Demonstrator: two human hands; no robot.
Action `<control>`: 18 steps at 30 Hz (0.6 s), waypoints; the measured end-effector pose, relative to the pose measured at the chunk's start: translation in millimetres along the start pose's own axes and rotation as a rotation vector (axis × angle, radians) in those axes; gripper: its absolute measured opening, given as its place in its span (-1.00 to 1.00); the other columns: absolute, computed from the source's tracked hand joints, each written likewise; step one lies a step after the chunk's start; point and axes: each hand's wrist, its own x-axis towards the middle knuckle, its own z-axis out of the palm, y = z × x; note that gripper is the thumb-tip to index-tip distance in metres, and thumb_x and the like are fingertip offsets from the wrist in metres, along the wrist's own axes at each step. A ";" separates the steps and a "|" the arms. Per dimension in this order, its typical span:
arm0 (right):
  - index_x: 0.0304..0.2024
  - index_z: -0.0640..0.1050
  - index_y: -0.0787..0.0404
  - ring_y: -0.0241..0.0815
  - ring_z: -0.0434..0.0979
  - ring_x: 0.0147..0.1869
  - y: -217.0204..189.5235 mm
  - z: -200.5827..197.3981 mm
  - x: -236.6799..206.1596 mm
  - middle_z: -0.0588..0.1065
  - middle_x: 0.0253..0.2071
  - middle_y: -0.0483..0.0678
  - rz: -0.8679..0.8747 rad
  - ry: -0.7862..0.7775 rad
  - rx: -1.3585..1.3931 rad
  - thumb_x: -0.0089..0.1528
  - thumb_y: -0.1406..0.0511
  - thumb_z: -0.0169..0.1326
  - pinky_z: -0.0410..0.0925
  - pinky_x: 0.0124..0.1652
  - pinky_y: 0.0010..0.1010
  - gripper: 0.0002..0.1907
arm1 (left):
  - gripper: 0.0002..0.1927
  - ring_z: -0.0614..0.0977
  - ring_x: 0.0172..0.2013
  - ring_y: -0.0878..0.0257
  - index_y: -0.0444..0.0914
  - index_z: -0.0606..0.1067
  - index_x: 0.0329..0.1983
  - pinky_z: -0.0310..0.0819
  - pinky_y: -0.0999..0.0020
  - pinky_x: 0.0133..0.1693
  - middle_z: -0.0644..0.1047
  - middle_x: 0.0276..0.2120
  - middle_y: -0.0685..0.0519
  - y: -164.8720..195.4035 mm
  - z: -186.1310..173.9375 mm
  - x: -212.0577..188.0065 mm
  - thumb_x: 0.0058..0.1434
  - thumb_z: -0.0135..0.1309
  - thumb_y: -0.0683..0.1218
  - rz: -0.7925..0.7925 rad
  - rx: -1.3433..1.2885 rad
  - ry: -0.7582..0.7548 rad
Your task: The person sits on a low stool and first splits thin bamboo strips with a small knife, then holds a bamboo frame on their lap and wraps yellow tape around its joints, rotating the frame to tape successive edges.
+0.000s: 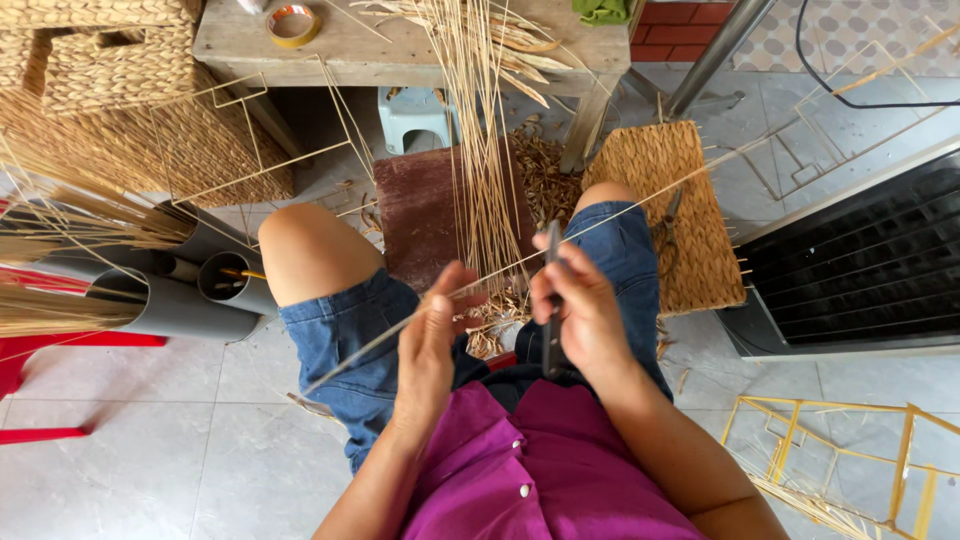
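Your left hand (pixel 428 335) pinches a long pale reed strand (pixel 560 240) that runs slantwise across your lap toward the woven mat (pixel 690 230), likely keeping it taut for cutting. Your right hand (pixel 583 315) is closed round a dark slim knife (pixel 552 300), blade upright against the strand. The strand looks thin, straw-coloured and stiff; more stalks (pixel 480 130) hang from the wooden bench (pixel 400 45)

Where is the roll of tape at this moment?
In the head view, the roll of tape lies at the top left, on the wooden table, left of the bundle of straw stalks.
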 end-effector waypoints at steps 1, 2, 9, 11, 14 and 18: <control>0.32 0.43 0.24 -0.30 0.41 -0.42 3.4 6.3 -2.6 0.48 -0.39 -0.06 0.013 -0.009 -0.042 0.42 0.32 0.00 0.29 -0.40 -0.47 -0.59 | -0.45 0.60 0.11 0.19 -0.33 0.31 0.38 0.49 0.26 0.08 0.56 0.16 0.03 -3.7 -0.9 2.4 0.47 -0.21 0.09 0.022 -0.092 0.051; 0.33 0.42 0.25 -0.30 0.42 -0.42 5.3 11.8 -4.4 0.49 -0.38 -0.05 0.027 -0.018 -0.082 0.42 0.31 -0.01 0.29 -0.40 -0.48 -0.58 | -0.45 0.60 0.12 0.18 -0.35 0.31 0.38 0.48 0.26 0.12 0.57 0.16 0.01 -6.4 -2.6 4.2 0.47 -0.20 0.08 0.043 -0.182 0.103; 0.28 0.49 0.28 -0.39 0.46 -0.43 -18.5 32.4 -16.6 0.60 -0.36 -0.01 0.351 -0.520 -0.387 0.45 0.32 -0.08 0.38 -0.40 -0.57 -0.62 | -0.64 0.66 -0.05 0.20 -0.34 0.41 0.24 0.55 0.26 0.05 0.62 -0.08 -0.07 13.7 -69.9 39.8 0.56 -0.11 -0.01 0.240 -0.337 0.251; 0.26 0.50 0.29 -0.39 0.49 -0.45 -33.3 35.5 -23.9 0.61 -0.37 -0.01 0.422 -0.718 -0.444 0.44 0.33 -0.07 0.38 -0.42 -0.58 -0.64 | -0.63 0.65 -0.27 0.28 -0.31 0.43 0.27 0.53 0.39 -0.18 0.64 -0.24 -0.04 34.7 -105.1 52.7 0.56 -0.05 0.01 0.341 -0.226 0.358; 0.24 0.52 0.35 -0.35 0.54 -0.41 -63.6 32.7 -33.7 0.63 -0.31 0.01 0.352 -0.888 -0.466 0.45 0.36 -0.04 0.41 -0.40 -0.56 -0.66 | -0.59 0.48 -0.59 0.40 -0.31 0.47 0.29 0.20 0.52 -0.56 0.58 -0.43 0.01 86.2 -161.3 72.6 0.59 0.01 0.07 0.576 0.023 0.451; 0.18 0.55 0.42 -0.31 0.59 -0.39 -100.0 14.1 -33.8 0.63 -0.35 0.04 0.319 -0.837 -0.482 0.44 0.39 -0.04 0.44 -0.39 -0.54 -0.68 | -0.64 0.49 -0.57 0.39 -0.29 0.51 0.24 0.26 0.49 -0.53 0.57 -0.45 0.01 159.2 -197.2 99.1 0.57 -0.03 0.03 0.622 0.402 0.510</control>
